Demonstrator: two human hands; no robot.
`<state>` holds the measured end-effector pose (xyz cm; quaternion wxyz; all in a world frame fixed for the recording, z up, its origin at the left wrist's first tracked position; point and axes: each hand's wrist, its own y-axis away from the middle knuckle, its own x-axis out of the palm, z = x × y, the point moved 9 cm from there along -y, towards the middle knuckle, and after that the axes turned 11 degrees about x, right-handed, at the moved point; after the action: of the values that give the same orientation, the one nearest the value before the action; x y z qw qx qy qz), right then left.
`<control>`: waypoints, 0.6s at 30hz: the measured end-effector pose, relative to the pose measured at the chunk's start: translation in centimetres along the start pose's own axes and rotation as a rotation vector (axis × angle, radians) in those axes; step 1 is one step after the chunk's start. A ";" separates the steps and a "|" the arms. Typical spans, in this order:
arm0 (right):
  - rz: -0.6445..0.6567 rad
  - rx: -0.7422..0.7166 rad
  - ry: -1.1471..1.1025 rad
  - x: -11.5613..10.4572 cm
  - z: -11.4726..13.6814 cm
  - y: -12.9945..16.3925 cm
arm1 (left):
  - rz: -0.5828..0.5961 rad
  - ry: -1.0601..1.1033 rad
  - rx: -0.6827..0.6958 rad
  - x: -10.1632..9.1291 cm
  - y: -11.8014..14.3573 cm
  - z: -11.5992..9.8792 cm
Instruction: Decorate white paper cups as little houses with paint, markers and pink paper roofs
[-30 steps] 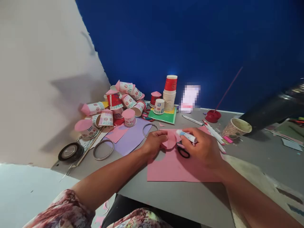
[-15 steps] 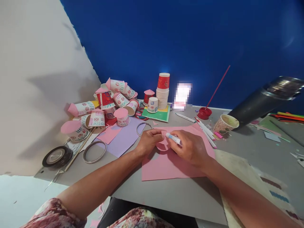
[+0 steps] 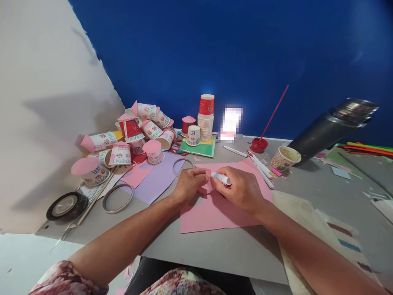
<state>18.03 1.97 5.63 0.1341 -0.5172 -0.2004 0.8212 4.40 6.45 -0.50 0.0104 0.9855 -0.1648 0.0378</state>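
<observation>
My left hand is closed, thumb and fingers pinching a small curved piece of pink paper. Wrapped in the fingers of my right hand is a white glue tube with blue print, its tip against the pink piece. Where the tip meets the paper is partly hidden by my fingers. Both hands are just above a large pink sheet lying on the grey table.
Paper cups with pink paper roofs are heaped at the left, near tape rolls. A cup stack stands behind. Markers, a patterned cup, a leaning black flask and a cloth lie to the right.
The view has shifted slightly, so things sit a little further left. The glue tube has tilted flatter against the pink piece; both hands keep their holds.
</observation>
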 end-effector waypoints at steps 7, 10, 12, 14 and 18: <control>-0.235 0.037 -0.015 -3.0 -0.8 -0.6 | -0.064 -0.041 0.003 -0.6 0.1 -0.1; -0.167 -0.028 -0.067 -2.4 0.2 -0.3 | -0.034 -0.028 -0.002 -0.4 0.1 -0.1; -0.084 -0.071 -0.070 -1.3 0.8 0.0 | 0.014 -0.014 -0.016 0.2 0.2 -0.2; -0.033 -0.064 -0.035 -0.4 0.5 -0.1 | 0.031 -0.021 -0.022 0.5 0.3 -0.2; -0.059 0.053 -0.006 -0.8 -1.2 -0.9 | -0.053 -0.062 0.004 -0.3 0.4 -0.3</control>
<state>19.45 2.60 6.22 0.1714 -0.5050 -0.1941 0.8234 4.02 6.20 -0.20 0.0044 0.9903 -0.1390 0.0072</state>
